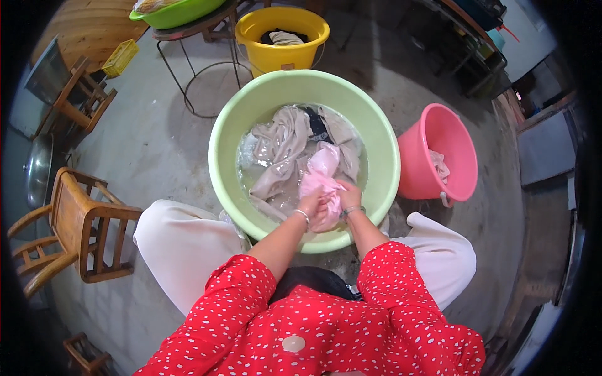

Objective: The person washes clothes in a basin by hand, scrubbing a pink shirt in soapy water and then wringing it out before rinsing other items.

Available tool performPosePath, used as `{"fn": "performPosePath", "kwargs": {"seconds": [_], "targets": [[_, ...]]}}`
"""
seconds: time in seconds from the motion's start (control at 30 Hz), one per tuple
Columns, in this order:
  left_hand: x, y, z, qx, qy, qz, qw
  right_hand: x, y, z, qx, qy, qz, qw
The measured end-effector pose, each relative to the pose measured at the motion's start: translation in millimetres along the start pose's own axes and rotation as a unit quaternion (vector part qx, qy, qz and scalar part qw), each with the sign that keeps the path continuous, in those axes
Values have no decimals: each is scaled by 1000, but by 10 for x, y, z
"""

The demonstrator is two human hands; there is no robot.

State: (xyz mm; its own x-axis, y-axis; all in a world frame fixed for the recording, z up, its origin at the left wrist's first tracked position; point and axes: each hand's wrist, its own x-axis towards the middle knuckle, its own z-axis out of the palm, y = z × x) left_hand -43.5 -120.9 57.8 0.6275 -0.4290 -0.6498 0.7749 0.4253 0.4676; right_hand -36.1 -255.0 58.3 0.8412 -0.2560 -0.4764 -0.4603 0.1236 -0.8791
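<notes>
Both hands [313, 204] gripped the pink cloth [322, 182] in the green tub [380, 147], where it was likely soft, slippery and water-heavy, best held by its bunched folds.

Pink cloth [321, 178]; white-flecked red sleeves [233, 299]

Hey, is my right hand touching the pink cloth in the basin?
Touching. The head view shows the right hand closed on the bunched pink cloth, with no gap between them.
</notes>
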Motion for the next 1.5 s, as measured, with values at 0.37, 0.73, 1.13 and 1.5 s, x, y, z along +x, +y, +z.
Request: {"fn": "performPosePath", "kwargs": {"seconds": [0.37, 0.73, 1.13, 1.5], "targets": [[-218, 459, -308, -305, -145, -39, 941, -1091, -661, 921, -310, -124, -388, 859], [225, 283, -123, -322, -176, 17, 930, -729, -799, 787, -425, -8, -409, 808], [-52, 285, 285, 216, 193, 194, 937, -151, -543, 156, -555, 30, -190, 809], [-161, -75, 336, 341, -14, 367, 865, 262, -53, -36, -63, -150, 26, 986]]}}
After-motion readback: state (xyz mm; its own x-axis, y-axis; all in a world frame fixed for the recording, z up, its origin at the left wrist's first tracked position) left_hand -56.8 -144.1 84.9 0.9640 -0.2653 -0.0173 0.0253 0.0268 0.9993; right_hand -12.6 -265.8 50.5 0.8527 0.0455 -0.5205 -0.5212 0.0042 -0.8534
